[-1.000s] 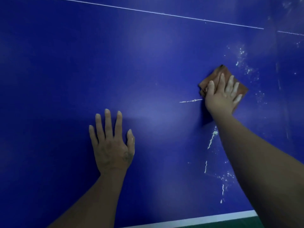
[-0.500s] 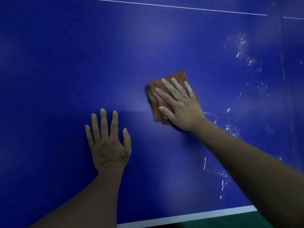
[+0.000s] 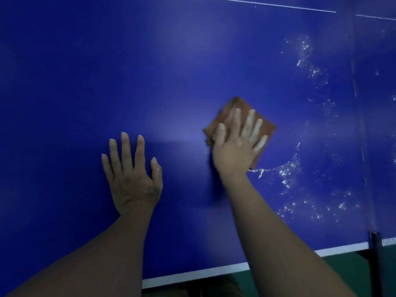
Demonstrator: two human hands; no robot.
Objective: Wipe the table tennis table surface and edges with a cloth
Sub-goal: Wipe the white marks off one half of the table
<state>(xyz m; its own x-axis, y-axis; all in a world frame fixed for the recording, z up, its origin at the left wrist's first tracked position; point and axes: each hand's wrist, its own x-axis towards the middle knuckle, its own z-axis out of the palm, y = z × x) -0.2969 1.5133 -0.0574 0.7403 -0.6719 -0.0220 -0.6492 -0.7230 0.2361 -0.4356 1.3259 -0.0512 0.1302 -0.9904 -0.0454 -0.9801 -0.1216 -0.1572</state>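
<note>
The blue table tennis table [image 3: 107, 71] fills the view. A folded brown cloth [image 3: 264, 127] lies flat on it right of centre. My right hand [image 3: 237, 144] presses down on the cloth with straight, spread fingers, hiding its lower left part. My left hand [image 3: 132, 176] rests flat on the bare blue surface to the left, fingers spread, touching nothing else. White powdery specks [image 3: 289, 172] are scattered over the table to the right of the cloth and up toward the far right.
A white edge line [image 3: 192, 275] runs along the near side of the table, with green floor [image 3: 342, 264] below it. At the right a dark net post [image 3: 375, 254] and the net [image 3: 389, 241] stand. A thin white line [image 3: 267, 4] crosses the far top.
My right hand has slid the cloth from the centre back toward the right and slightly nearer. The left hand stays planted in place. The view has shifted, and the net post now shows.
</note>
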